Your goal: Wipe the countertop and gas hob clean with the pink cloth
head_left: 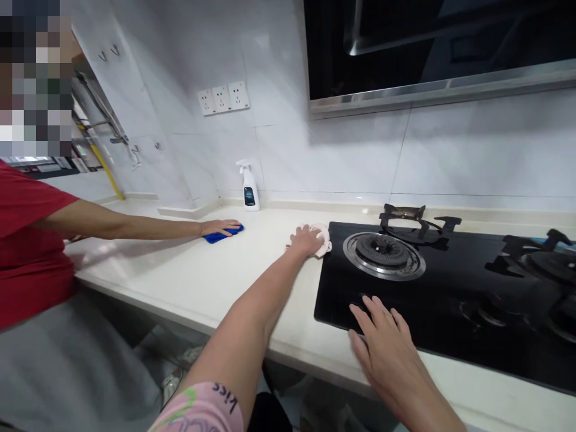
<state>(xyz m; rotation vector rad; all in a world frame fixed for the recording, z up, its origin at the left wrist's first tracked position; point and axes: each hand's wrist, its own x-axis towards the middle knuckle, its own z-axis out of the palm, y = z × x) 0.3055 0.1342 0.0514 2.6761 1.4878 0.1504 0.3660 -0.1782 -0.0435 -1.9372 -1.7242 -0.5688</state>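
My left hand (307, 240) reaches far forward and presses on a pale pink cloth (322, 243), which lies on the white counter (193, 270) at the left edge of the black gas stove (432, 312). Part of the cloth is hidden under my palm. My right hand (384, 330) is over the stove's front edge with its fingers apart and nothing in it. Whether it touches the glass I cannot tell. Near it is the left burner (382, 251), a round metal ring with a dark cap. Behind that burner, a black pan support (409, 221) sits off it at the stove's back edge.
On the left, a co-worker in a red top presses a blue cloth (222, 234) on the counter with one hand (216, 227). A white spray bottle (249, 189) stands upright by the wall. Wall sockets (224, 98) are above it, and a black range hood (427, 54) overhangs the stove.
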